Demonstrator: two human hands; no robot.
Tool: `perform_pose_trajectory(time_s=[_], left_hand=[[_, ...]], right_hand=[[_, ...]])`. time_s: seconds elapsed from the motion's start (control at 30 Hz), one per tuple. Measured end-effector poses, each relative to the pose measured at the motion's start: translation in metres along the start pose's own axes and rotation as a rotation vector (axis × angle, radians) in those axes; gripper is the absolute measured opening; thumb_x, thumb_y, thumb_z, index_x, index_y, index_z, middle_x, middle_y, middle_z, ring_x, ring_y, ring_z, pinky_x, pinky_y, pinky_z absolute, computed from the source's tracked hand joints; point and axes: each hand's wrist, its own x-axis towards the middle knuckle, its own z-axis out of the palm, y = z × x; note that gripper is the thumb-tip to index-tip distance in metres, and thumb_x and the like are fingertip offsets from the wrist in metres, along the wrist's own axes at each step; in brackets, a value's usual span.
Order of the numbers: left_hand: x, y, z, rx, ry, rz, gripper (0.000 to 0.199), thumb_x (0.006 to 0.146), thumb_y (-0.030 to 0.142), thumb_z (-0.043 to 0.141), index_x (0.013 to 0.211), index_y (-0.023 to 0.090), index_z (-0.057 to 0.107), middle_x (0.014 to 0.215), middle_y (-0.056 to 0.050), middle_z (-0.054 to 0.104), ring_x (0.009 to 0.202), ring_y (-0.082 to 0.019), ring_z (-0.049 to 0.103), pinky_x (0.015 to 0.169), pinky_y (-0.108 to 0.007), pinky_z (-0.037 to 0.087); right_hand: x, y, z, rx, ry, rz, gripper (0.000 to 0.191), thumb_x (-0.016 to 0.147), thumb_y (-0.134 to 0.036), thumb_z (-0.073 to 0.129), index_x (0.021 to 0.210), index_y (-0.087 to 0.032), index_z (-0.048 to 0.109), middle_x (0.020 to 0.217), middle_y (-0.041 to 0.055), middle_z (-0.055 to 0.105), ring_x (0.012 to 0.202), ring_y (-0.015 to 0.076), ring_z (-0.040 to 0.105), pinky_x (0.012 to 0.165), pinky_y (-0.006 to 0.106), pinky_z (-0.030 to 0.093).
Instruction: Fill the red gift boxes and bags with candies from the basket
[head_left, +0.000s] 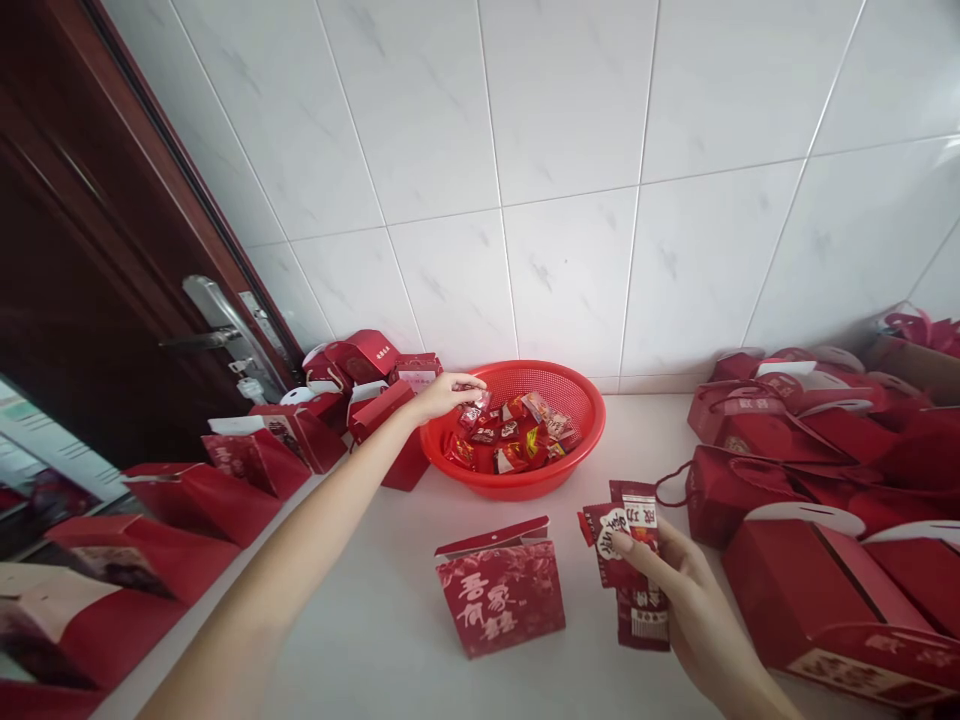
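Observation:
My left hand reaches over the left rim of a red plastic basket. Its fingers are closed on a pink-and-white wrapped candy, though the fingertips are partly hidden. Loose wrapped candies in red, pink and yellow lie in the basket. At the right, my right hand pinches several dark red snack packets between thumb and fingers, fanned across each other. A small red gift box with white Chinese characters stands between my arms, its top slightly parted.
Red gift boxes line the left edge of the white table. More red boxes with rope handles crowd the right side. A tiled wall rises behind the basket, and a dark wooden door with a metal handle stands at left.

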Motion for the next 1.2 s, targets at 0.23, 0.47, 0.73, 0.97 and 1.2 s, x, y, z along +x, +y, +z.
perform_pose_trajectory(time_s=[0.23, 0.47, 0.73, 0.97, 1.2], left_hand=[[-0.045, 0.034, 0.016, -0.175, -0.07, 0.107, 0.044, 0.076, 0.039, 0.073, 0.115, 0.02, 0.071, 0.13, -0.009, 0.069, 0.114, -0.026, 0.065, 0.098, -0.04, 0.052], [-0.102, 0.069, 0.027, -0.242, 0.053, 0.25, 0.04, 0.08, 0.036, 0.075, 0.115, 0.018, 0.07, 0.122, -0.008, 0.07, 0.105, -0.023, 0.067, 0.092, -0.036, 0.056], [-0.158, 0.089, 0.042, -0.145, 0.053, 0.633, 0.011, 0.09, 0.027, 0.07, 0.087, 0.021, 0.079, 0.115, -0.009, 0.069, 0.11, -0.022, 0.065, 0.094, -0.036, 0.055], [-0.166, 0.088, 0.053, -0.057, 0.162, 0.863, 0.016, 0.093, 0.018, 0.066, 0.096, 0.024, 0.08, 0.119, -0.01, 0.067, 0.111, -0.021, 0.065, 0.086, -0.033, 0.058], [-0.175, 0.087, 0.048, -0.118, 0.201, 0.647, 0.045, 0.09, 0.027, 0.071, 0.134, 0.028, 0.061, 0.131, -0.008, 0.065, 0.118, -0.023, 0.064, 0.101, -0.039, 0.054]], right_hand=[[0.002, -0.002, -0.002, 0.01, 0.03, -0.014, 0.05, 0.053, -0.048, 0.094, 0.088, -0.017, 0.075, 0.074, 0.0026, 0.071, 0.059, 0.0117, 0.058, 0.052, 0.02, 0.045], [-0.003, -0.02, 0.002, 0.074, -0.015, -0.072, 0.042, 0.055, -0.04, 0.095, 0.084, -0.018, 0.073, 0.077, 0.0026, 0.073, 0.06, 0.0135, 0.061, 0.053, 0.022, 0.048], [-0.012, -0.046, 0.031, 0.074, -0.208, -0.127, 0.037, 0.066, -0.043, 0.089, 0.092, -0.022, 0.075, 0.087, 0.0056, 0.076, 0.07, 0.0194, 0.07, 0.063, 0.028, 0.056], [-0.024, -0.063, 0.065, -0.014, -0.296, -0.193, 0.039, 0.067, -0.044, 0.088, 0.096, -0.023, 0.074, 0.091, 0.0057, 0.078, 0.078, 0.0233, 0.073, 0.07, 0.033, 0.058], [-0.022, -0.068, 0.077, -0.082, -0.305, -0.285, 0.039, 0.068, -0.042, 0.089, 0.099, -0.021, 0.075, 0.093, 0.0062, 0.078, 0.076, 0.0234, 0.074, 0.071, 0.035, 0.059]])
